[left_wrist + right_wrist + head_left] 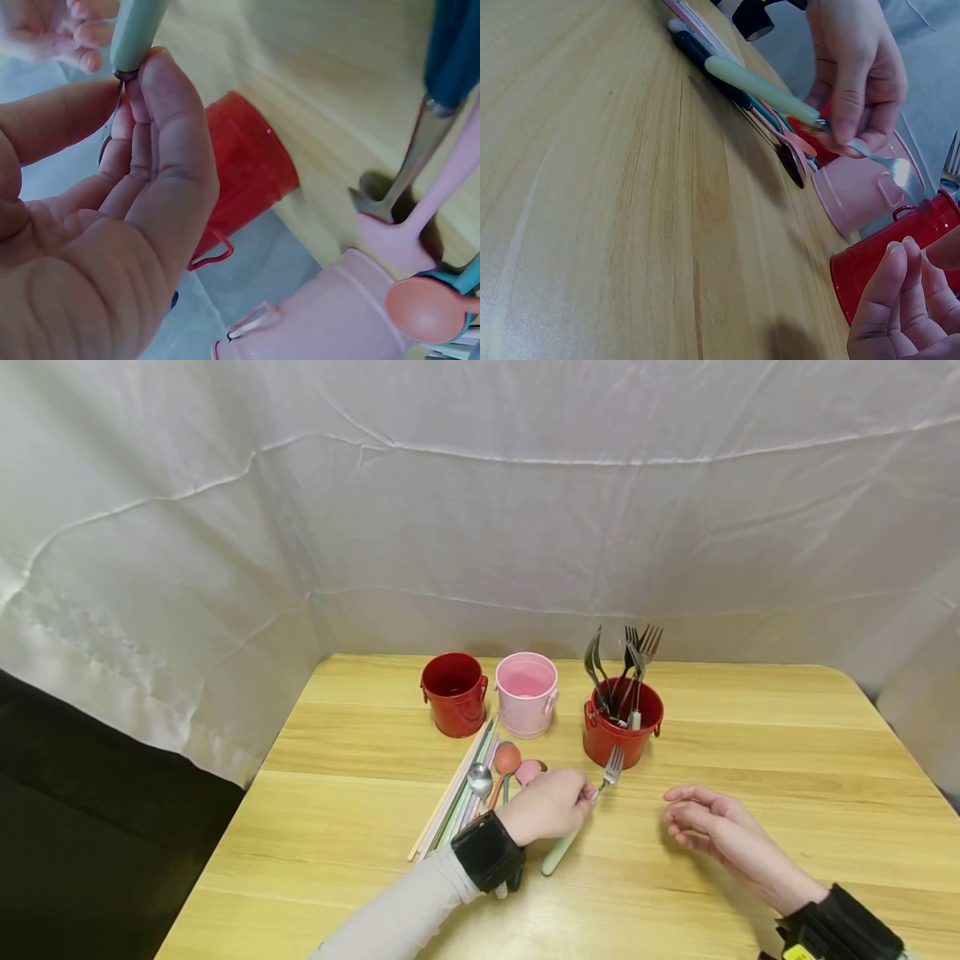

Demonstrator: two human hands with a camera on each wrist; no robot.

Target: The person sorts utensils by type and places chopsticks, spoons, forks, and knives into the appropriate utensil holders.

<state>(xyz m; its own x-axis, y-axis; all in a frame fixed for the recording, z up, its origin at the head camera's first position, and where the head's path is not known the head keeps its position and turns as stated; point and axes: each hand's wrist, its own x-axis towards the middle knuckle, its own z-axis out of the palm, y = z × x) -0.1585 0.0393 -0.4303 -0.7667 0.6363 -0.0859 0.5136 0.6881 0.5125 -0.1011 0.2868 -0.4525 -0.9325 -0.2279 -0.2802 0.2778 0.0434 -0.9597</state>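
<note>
In the head view my left hand pinches a fork with a pale green handle. Thumb and fingers meet near the neck, and the tines point away, overlapping the base of the right red bucket. The left wrist view shows the green handle rising above the fingertips. My right hand hovers to the right with its fingers loosely bent, holding nothing; the right wrist view has its fingertips in front of the red bucket. Several forks stand in that bucket, tines up.
A second red bucket and a pink bucket stand side by side at the back. In front of them lie chopsticks, a metal spoon, an orange spoon and a pink spoon, partly behind the left arm. Pale cloth hangs behind the wooden table.
</note>
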